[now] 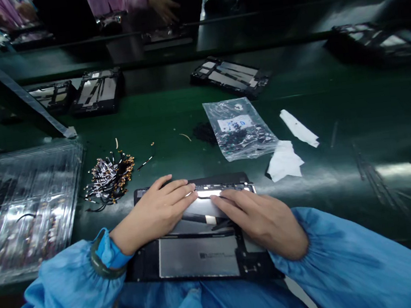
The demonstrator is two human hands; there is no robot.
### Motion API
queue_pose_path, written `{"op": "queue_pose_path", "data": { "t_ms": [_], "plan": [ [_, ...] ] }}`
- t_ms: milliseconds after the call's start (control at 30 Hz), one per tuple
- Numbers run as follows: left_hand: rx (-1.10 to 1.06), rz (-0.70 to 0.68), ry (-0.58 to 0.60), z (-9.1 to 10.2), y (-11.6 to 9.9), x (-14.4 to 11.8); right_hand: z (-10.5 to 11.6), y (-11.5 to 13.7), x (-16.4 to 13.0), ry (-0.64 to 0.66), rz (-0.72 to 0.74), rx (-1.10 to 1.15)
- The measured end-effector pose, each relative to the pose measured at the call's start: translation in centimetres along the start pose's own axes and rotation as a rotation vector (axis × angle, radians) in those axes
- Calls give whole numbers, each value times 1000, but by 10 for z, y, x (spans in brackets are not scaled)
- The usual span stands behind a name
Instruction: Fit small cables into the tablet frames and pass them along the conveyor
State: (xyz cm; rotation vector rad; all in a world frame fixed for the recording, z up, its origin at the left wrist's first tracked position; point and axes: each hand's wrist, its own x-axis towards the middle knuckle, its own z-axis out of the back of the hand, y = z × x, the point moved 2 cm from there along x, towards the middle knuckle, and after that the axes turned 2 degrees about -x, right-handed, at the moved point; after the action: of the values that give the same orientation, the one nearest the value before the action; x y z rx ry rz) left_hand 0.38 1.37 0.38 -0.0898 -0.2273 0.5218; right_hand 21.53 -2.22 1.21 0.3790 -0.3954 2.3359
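Note:
An opened tablet (199, 257) lies in front of me, its silver battery and dark inner frame showing. My left hand (155, 207) rests flat across its upper left part, fingers stretched out and fingertips near the bright strip at the far edge. My right hand (261, 217) lies on the upper right part. Its fingers are bent and close together, with the tips pressed at a thin dark strip (205, 197); what they grip is hidden. A dark pointed piece (222, 224) shows beneath the right hand, its kind unclear.
Left are a pile of small flex cables (109, 181) and stacked clear trays (36, 210). Beyond the tablet lie a plastic bag of small black parts (242, 129) and white paper pieces (286, 160). More opened devices (231, 76) sit farther back. A co-worker's hand (163, 1) shows across.

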Motion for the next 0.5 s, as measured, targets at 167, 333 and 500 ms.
{"op": "queue_pose_path", "data": {
  "t_ms": [167,333,500],
  "plan": [
    [14,6,-10,-1,0,0,0,1,3,19,14,1],
    [10,2,-26,0,0,-2,6,-1,2,61,19,-48],
    [-147,264,-60,4,7,0,15,-14,-38,-169,-266,124]
  ]
}}
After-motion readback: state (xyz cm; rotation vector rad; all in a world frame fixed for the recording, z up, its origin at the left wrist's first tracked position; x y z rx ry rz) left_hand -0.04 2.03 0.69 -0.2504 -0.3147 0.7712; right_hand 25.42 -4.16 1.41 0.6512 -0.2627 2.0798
